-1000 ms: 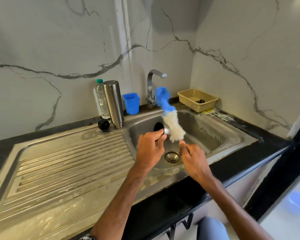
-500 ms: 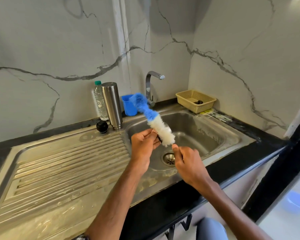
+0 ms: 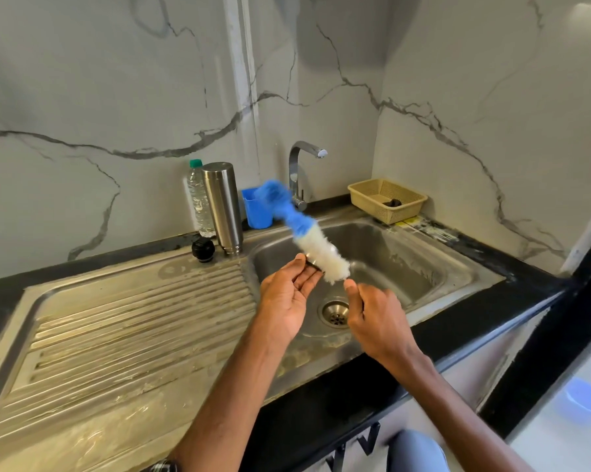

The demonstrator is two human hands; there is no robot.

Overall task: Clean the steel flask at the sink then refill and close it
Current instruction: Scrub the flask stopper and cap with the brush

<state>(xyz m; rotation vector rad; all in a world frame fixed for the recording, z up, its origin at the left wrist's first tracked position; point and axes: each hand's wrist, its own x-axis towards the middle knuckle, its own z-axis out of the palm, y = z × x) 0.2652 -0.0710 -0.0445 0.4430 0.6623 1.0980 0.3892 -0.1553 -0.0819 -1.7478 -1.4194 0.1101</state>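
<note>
The steel flask (image 3: 223,206) stands upright on the sink's back edge, with a black knob-shaped stopper (image 3: 203,249) beside it on the left. Over the basin, my left hand (image 3: 287,294) lies palm up and pinches a small dark cap piece (image 3: 311,262) between thumb and fingertips. A bottle brush (image 3: 316,248) with white and blue bristles lies against that piece, its blue end pointing up toward the tap. My right hand (image 3: 375,318) pinches the brush's thin handle, which is barely visible below the bristles.
The tap (image 3: 299,172) stands behind the steel sink basin (image 3: 416,267), with no water visibly running. A blue cup (image 3: 253,209) and a plastic water bottle (image 3: 197,202) flank the flask. A beige basket (image 3: 386,199) sits at the back right. The ribbed drainboard (image 3: 117,318) stretches left.
The brush has been moving back and forth against the cap piece. My left hand has turned more palm up, and the brush's blue end now points toward the tap.
</note>
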